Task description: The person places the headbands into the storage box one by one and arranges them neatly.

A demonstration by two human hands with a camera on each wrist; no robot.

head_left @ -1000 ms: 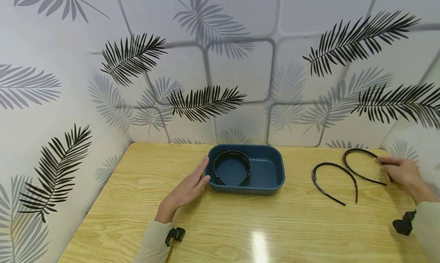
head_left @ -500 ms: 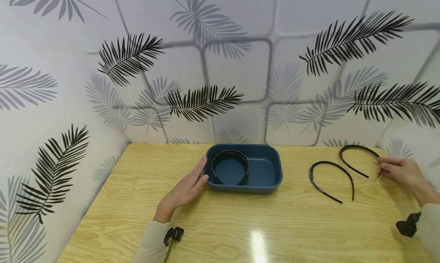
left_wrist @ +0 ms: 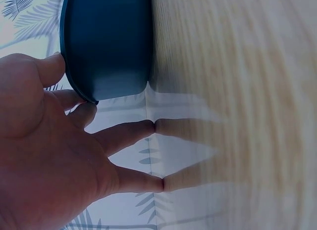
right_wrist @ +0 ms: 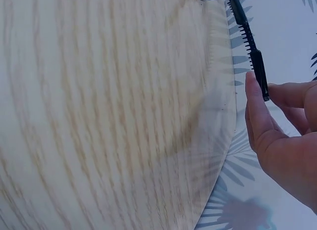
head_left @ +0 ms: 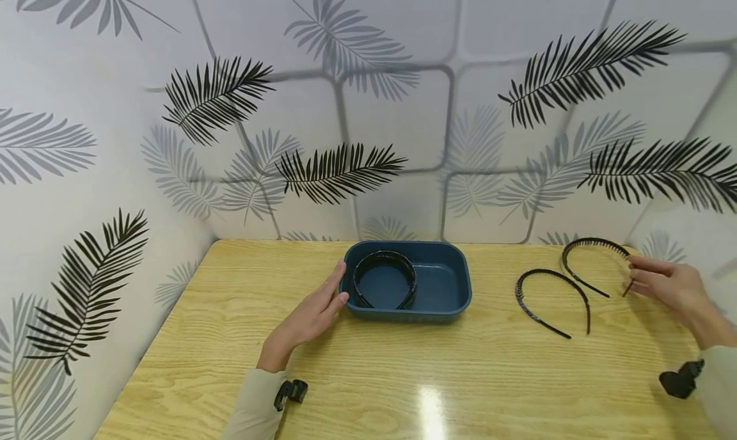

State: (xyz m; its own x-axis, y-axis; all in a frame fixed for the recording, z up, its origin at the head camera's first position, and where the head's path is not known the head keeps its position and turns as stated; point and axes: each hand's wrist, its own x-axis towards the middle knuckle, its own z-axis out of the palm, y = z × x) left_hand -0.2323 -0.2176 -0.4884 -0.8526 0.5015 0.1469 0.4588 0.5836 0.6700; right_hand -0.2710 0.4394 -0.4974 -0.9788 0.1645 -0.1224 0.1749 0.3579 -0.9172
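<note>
My right hand [head_left: 676, 293] pinches one arm of a black toothed headband [head_left: 595, 241] between thumb and fingers at the table's far right. In the right wrist view that headband [right_wrist: 250, 42] is seen edge-on, its comb teeth along one side. A second dark headband [head_left: 553, 272] lies on the table just left of it. At the left end of a dark blue rectangular bin [head_left: 465, 293], my left hand [head_left: 305, 322] rests its outstretched fingers and thumb against the rim. The left wrist view shows two lower fingers [left_wrist: 131, 133] reaching down to the tabletop. Inside the bin's left half sit black headbands [head_left: 413, 277], stacked into a ring.
The wood-grain table [head_left: 357, 376] meets a leaf-patterned wall [head_left: 397, 197] close behind the bin. A similarly patterned side wall [head_left: 75, 248] runs along the left. Black cameras sit at both wrists, over pale sleeves [head_left: 250, 405].
The right hand has lifted the far headband and shifted it slightly left and back. The left hand stays at the bin; the whole view has drifted a little.
</note>
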